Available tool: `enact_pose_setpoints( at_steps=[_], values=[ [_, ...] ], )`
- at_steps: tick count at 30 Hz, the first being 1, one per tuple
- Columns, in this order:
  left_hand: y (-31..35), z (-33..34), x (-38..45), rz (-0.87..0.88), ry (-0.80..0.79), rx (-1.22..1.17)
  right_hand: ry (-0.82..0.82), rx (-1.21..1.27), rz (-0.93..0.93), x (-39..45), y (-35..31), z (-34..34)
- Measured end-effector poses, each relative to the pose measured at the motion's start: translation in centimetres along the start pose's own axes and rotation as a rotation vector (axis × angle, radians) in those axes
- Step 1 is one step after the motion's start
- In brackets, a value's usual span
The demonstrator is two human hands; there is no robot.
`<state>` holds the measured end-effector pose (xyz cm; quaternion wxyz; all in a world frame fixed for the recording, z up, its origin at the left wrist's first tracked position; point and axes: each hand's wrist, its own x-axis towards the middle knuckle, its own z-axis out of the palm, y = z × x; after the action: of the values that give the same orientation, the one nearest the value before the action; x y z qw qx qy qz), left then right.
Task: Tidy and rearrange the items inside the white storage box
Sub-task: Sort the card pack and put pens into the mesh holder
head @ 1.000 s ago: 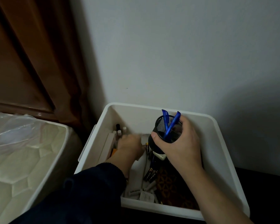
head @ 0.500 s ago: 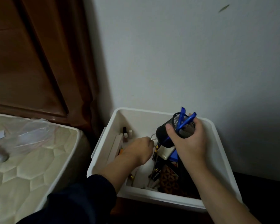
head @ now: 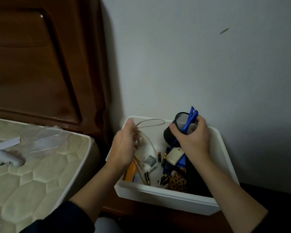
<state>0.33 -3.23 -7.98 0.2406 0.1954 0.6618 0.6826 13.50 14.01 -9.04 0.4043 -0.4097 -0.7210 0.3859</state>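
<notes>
Lifting a thin beige cord (head: 148,125) up out of the white box (head: 166,197), left hand (head: 124,147) pinching it now, not down inside. Right hand (head: 193,140) wrapped round the tilted black mesh cup (head: 176,130) above the box. Sorting just started.

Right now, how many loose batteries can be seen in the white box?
At least 4: one upright at mid-floor, one beside the beige case, one near the front wall, a cluster front-centre. Others may be hidden.

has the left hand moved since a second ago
Yes. The left hand, which was low among the items in the white box, has risen toward the box's far left rim, lifting a looped thin cord.
</notes>
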Motion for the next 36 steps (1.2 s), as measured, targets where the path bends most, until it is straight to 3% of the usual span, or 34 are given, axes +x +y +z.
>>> enact_pose_setpoints(
  at_steps=[4,13,22,26,32,36],
  values=[
    [-0.5,-3.0,-1.4,0.222,0.179,0.096,-0.119,-0.068,-0.017,-0.6,0.0,3.3],
    [-3.3,-3.6,-2.8,0.204,0.407,0.122,-0.32,-0.457,-0.069,-0.7,1.3,9.7],
    [-3.3,-3.6,-2.9,0.197,0.413,0.079,-0.429,-0.602,-0.035,-1.9,3.8,11.4],
    [-3.3,-3.6,-2.9,0.207,0.411,0.076,-0.558,-0.636,0.027,-1.7,3.7,11.0],
    [-3.2,-3.5,-3.0,0.212,0.415,0.089,-0.409,-0.538,0.027,-1.1,4.0,11.1],
    [-3.3,-3.5,-3.0,0.214,0.414,0.09,-0.426,-0.551,-0.011,-1.7,4.3,11.8]
  ],
)
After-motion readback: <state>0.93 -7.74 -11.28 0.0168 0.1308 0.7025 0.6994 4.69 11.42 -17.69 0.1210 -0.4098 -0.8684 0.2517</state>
